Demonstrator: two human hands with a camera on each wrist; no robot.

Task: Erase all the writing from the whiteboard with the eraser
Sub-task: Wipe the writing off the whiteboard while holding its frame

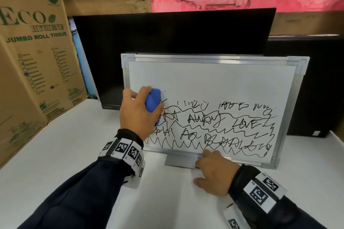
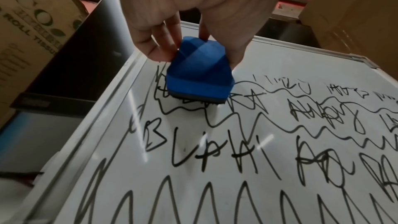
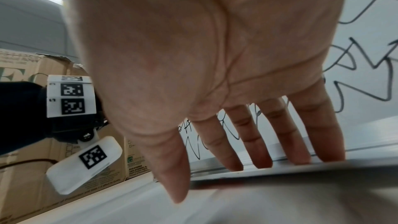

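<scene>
A small whiteboard with a metal frame stands propped on the white table. Its upper half is wiped; black scribbles fill the lower half. My left hand grips a blue eraser and presses its felt side on the board's left part, over the top row of writing. In the left wrist view the eraser sits on the scribbles, fingers pinching its sides. My right hand rests with straight fingers on the board's bottom rail and marker tray.
A dark monitor stands right behind the board. A large cardboard tissue box stands at the left. A black box sits behind the board's right side. The white table stretches in front.
</scene>
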